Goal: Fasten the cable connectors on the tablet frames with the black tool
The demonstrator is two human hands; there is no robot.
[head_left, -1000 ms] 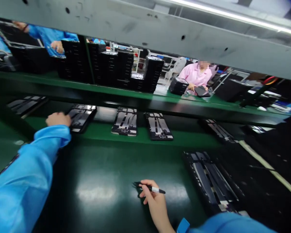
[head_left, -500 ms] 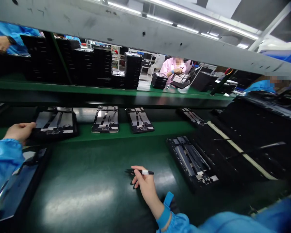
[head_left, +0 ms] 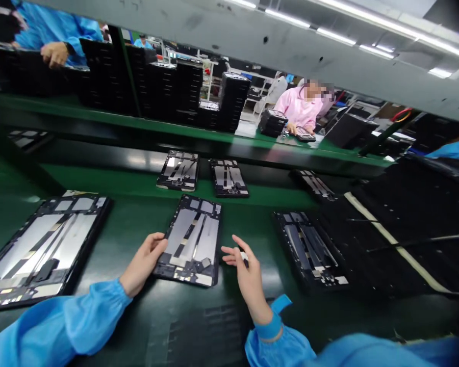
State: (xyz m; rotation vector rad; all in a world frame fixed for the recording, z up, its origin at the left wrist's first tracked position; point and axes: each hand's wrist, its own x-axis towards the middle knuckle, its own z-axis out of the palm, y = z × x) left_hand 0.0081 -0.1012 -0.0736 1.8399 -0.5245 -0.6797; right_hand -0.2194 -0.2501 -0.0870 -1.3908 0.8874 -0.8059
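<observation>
Right now my left hand [head_left: 143, 265] has its fingers on the left edge of the tablet frame [head_left: 193, 239], thumb lying over the rim, so it is closed on that edge and steadying it flat on the green counter [head_left: 137, 311]. The frame lies face-open straight in front of me, its bare metal plate and ribbon strips up, the near short end toward my wrists. My right hand [head_left: 245, 267] hovers just beside the frame's right edge, fingers loosely spread; something small and pale shows at the fingertips, perhaps a pen, but I cannot tell for sure. To do this well, I think I should keep my left grip on the rim only, off the ribbon strips and the small parts at the near end, and press lightly so the frame does not slide on the glossy surface. The right hand should come in from the side, not across the plate. Another frame [head_left: 42, 250] lies well to my left, a darker one [head_left: 309, 252] near my right, and two more [head_left: 179, 171] wait on the strip beyond.
</observation>
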